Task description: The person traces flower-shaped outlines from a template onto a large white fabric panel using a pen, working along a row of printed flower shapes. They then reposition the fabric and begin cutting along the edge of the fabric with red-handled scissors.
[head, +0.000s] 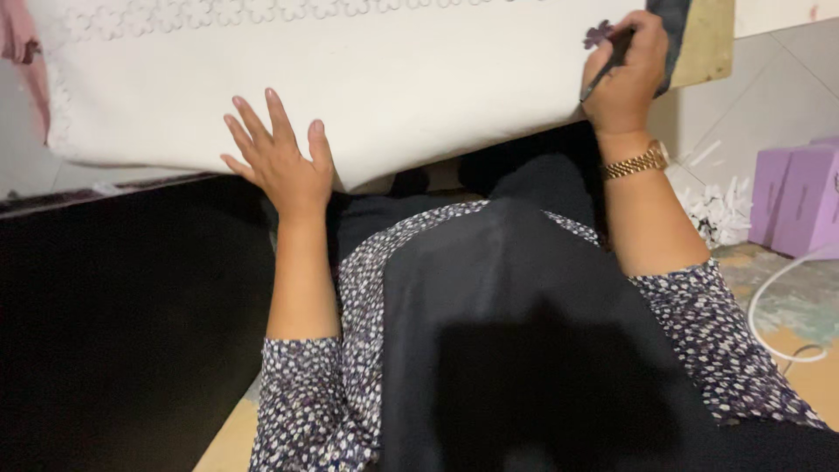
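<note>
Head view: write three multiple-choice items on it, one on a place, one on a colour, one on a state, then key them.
1. Where does the left hand rest?
A. flat on the white sheet
B. on the purple boxes
C. on the cable

2. What colour are the boxes at the right edge?
A. green
B. purple
C. red

3. How is the right hand?
A. open and empty
B. curled around a thin dark tool
C. flat on the floor

Answers:
1. A, since its fingers are spread on the sheet's lower edge.
2. B, since both boxes show pale purple sides.
3. B, since the fingers close on the tool, its upper end by a small purple flower shape.
</note>
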Tool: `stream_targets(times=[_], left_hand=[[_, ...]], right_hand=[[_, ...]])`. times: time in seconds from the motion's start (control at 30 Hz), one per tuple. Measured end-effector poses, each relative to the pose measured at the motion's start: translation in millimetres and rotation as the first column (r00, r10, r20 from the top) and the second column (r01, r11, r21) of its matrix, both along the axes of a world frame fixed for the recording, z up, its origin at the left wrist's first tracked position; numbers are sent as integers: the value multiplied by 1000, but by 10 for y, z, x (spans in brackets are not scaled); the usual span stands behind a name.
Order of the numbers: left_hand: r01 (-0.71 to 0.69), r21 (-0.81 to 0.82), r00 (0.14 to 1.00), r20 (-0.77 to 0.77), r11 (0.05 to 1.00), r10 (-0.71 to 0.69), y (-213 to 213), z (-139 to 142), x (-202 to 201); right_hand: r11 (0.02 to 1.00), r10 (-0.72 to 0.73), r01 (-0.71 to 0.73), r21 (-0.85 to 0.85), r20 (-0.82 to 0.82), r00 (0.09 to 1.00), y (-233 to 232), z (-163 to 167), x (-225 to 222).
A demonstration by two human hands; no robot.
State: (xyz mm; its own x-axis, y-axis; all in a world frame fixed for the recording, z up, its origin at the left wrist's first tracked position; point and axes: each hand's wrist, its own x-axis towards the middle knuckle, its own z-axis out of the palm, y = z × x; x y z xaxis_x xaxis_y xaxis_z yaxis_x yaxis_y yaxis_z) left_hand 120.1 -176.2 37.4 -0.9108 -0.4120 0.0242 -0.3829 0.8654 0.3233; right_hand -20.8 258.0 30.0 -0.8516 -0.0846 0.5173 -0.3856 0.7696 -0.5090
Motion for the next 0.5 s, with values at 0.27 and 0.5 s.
stream_targets(times=[0.27,0.5], left_hand=[[63,-54,984,171,997,-53,133,88,-273],[35,31,962,269,999,-42,122,353,-689]], right_hand=[[980,-13,26,195,-70,997,-44,-127,-227],[994,-34,33,106,4,999,-104,-124,-524]])
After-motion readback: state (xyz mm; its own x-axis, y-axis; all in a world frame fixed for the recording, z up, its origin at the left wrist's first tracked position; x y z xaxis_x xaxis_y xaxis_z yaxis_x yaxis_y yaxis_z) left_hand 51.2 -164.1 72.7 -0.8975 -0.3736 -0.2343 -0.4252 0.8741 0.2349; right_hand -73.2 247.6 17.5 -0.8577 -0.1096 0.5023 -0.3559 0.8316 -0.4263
